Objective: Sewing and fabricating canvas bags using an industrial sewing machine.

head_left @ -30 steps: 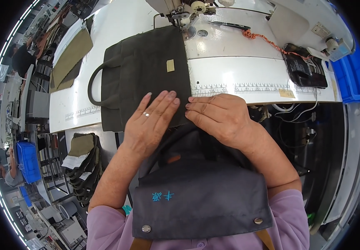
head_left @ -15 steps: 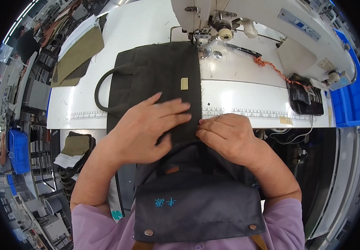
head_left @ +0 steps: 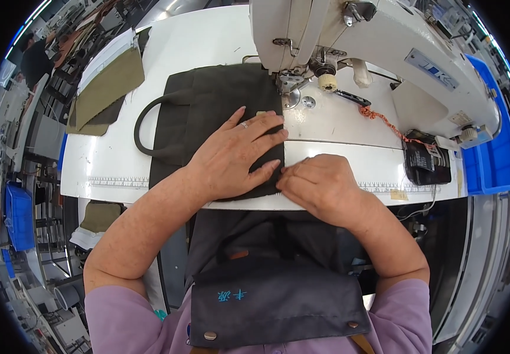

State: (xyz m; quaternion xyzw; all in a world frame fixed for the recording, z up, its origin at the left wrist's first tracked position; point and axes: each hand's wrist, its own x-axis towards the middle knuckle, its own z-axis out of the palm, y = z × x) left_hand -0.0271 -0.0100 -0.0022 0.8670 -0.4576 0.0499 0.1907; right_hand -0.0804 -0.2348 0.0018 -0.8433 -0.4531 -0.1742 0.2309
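Note:
A dark olive fabric bag piece with a looped handle lies flat on the white table. Its right edge runs up to the needle and presser foot of the sewing machine. My left hand rests palm down on the cloth with its fingers spread, partly covering a small yellow patch. At the near right corner, my right hand pinches the edge of the cloth between thumb and fingers. A ring shows on my left hand.
Olive and white fabric pieces are stacked at the table's far left. On the right are black tweezers with an orange cord, a dark phone-like object and a blue bin. A printed ruler strip runs along the front edge.
My left hand has come down and moved right onto the cloth, now over part of the yellow patch. The bag piece's near end now lies on the table. My right hand keeps its pinch.

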